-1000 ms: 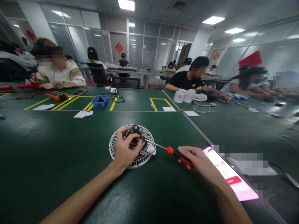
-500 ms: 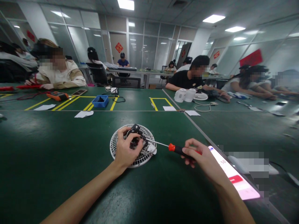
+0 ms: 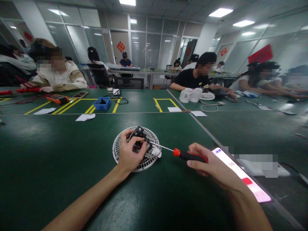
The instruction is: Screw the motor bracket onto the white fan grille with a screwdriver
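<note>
A round white fan grille (image 3: 115,150) lies on the green table, with a dark motor assembly (image 3: 139,131) and loose wires on top of it. My left hand (image 3: 131,152) curls over the motor, thumb and fingers gripping its sides. In my right hand (image 3: 204,162) is a screwdriver (image 3: 190,156) with a red and black handle, held between thumb and fingers at the rear of the handle. Its metal shaft points left, and the tip meets the motor assembly beside my left fingertips. The exact contact at the tip is too small to make out.
A lit phone (image 3: 243,176) lies right of my right hand, by the table seam. Farther off are a blue bin (image 3: 102,103), an orange multimeter (image 3: 57,99), paper slips (image 3: 85,117) and white housings (image 3: 185,95). Co-workers sit around the far tables.
My right thumb has shifted lower and the fingers have rolled around the screwdriver handle, showing more of it. The left hand and motor stay in place; the view has shifted slightly.
</note>
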A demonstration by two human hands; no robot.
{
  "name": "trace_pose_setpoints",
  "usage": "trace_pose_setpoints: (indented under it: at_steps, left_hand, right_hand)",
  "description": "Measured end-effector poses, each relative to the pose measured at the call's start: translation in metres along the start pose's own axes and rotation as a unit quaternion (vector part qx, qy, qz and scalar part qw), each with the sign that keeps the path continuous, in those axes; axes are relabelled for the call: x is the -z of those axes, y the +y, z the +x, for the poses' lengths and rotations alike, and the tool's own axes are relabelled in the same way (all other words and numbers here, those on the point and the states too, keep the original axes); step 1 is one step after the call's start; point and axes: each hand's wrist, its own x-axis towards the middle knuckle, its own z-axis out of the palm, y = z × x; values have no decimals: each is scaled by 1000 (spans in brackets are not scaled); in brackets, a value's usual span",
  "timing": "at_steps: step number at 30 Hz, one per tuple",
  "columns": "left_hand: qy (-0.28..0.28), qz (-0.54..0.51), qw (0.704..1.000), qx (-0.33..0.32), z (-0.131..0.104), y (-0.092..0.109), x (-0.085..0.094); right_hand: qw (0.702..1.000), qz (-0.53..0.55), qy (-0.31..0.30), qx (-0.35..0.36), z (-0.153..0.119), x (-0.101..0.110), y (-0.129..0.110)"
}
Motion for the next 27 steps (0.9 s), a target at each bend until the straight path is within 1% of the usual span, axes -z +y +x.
trace_pose_setpoints:
  at_steps: [2, 7, 10, 13, 15, 18, 22, 27]
  left_hand:
    - [2, 2, 1000, 1, 0, 0, 0]
    - [1, 12, 1000, 0, 0, 0, 0]
    - [2, 12, 1000, -1, 0, 1, 0]
    - [-2, 13, 1000, -2, 0, 0, 1]
    - [-4, 13, 1000, -2, 0, 0, 1]
    - [-6, 11, 1000, 0, -1, -1, 0]
    - [-6, 11, 1000, 3, 0, 0, 0]
    - [-4, 16, 1000, 3, 0, 0, 1]
  right_hand:
    - [1000, -6, -10, 2, 1, -1, 0]
    - [1000, -28, 0, -11, 5, -6, -4]
    - [998, -53, -5, -18, 6, -5, -2]
    - [997, -69, -19, -9, 4, -3, 1]
    - [996, -80, -27, 9, 2, -2, 2]
    - [994, -98, -25, 26, -1, -2, -1]
    - [996, -82, -24, 7, -1, -5, -3]
    - [998, -60, -15, 20, 8, -5, 5]
